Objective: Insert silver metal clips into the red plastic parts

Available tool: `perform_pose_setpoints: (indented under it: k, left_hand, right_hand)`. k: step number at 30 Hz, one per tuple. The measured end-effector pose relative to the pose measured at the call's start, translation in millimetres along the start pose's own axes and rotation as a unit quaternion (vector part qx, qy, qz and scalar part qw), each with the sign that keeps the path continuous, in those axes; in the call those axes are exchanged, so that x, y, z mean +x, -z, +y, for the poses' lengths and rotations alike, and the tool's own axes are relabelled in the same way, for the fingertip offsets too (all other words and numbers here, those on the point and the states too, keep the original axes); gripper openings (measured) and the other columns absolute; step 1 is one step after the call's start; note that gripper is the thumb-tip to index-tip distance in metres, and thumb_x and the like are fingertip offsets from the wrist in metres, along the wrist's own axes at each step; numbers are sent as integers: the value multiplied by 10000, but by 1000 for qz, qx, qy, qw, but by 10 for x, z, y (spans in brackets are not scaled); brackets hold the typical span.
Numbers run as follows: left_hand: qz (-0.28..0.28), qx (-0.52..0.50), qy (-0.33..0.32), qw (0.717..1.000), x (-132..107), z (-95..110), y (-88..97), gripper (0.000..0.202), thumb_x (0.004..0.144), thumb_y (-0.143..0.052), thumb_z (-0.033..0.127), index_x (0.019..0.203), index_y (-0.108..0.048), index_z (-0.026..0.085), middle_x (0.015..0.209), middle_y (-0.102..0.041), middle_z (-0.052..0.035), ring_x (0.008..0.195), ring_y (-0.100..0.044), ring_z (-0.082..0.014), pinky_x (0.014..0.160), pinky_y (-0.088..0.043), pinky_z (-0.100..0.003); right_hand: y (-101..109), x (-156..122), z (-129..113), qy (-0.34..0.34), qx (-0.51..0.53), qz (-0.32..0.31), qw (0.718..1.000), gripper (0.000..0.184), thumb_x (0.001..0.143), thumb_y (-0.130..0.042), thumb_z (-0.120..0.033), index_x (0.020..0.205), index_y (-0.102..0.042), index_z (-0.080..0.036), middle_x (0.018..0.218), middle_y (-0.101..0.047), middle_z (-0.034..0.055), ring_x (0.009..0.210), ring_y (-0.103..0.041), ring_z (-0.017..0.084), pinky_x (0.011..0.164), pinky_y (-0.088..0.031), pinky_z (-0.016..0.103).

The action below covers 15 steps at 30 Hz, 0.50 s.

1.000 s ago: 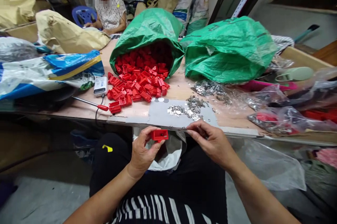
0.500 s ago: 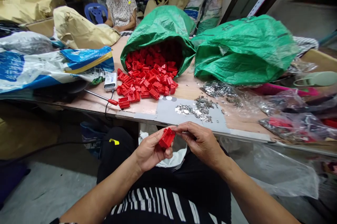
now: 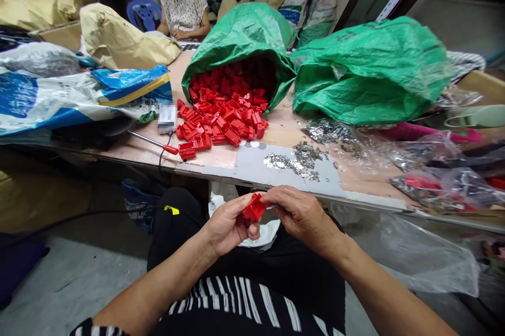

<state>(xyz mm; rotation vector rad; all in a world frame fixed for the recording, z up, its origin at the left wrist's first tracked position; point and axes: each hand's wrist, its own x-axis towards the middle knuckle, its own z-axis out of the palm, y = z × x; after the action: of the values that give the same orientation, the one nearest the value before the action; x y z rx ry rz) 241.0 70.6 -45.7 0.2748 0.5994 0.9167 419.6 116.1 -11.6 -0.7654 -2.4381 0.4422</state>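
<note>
The left hand [image 3: 229, 226] pinches the red plastic piece [image 3: 253, 210] between thumb and fingers; the right hand [image 3: 302, 215] fingertips close on its right side, below the table [image 3: 221, 160] front edge.

Item: small red plastic housing [image 3: 254, 210], boxy, glossy.
Pose: tilted, one corner pointing up.
Position: above the lap, just below the table edge.
Contact: pinched between fingertips of both hands, partly hidden.

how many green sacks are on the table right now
2. One green sack lies open at the table's middle, spilling red plastic parts. The other green sack lies beside it to the right. More may be hidden.
</note>
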Motion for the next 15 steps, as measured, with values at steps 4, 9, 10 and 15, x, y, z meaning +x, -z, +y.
perform_pose_setpoints:
  k: [4, 9, 10, 15]
  left_hand:
    - [0, 12, 3, 1000, -14, -9, -11, 297, 855, -570, 360, 1037, -614, 129, 713, -530, -39, 475, -498, -82, 488, -374, -211]
    - [-17, 14, -12, 1000, -27, -5, -7, 366, 854, -568, 348, 1152, -596, 137, 710, -505, -27, 471, -485, -71, 489, -373, -207]
    - [-20, 12, -14, 1000, -30, -3, -6, 384, 854, -569, 349, 1174, -588, 139, 708, -501, -25, 472, -484, -69, 490, -370, -204]
    - [-19, 21, -15, 999, -42, 0, -36, 381, 864, -558, 353, 1210, -545, 193, 738, -513, -20, 473, -489, -65, 488, -365, -197]
  right_hand:
    - [-26, 1, -20, -14, 25, 16, 999, 236, 845, -451, -65, 973, -609, -186, 895, -645, 56, 841, -599, 155, 759, -501, 291]
    - [62, 2, -31, -94, 163, -46, 981, 200, 925, -460, -191, 1024, -635, -196, 932, -631, 60, 856, -590, 134, 772, -478, 258]
    - [86, -3, -22, -113, 196, -66, 972, 214, 935, -454, -214, 1047, -636, -200, 961, -628, 60, 882, -590, 135, 795, -472, 259]
    - [103, -43, 56, -228, 303, -56, 924, 220, 909, -510, -341, 1005, -599, -164, 946, -617, 60, 879, -566, 148, 789, -460, 269]
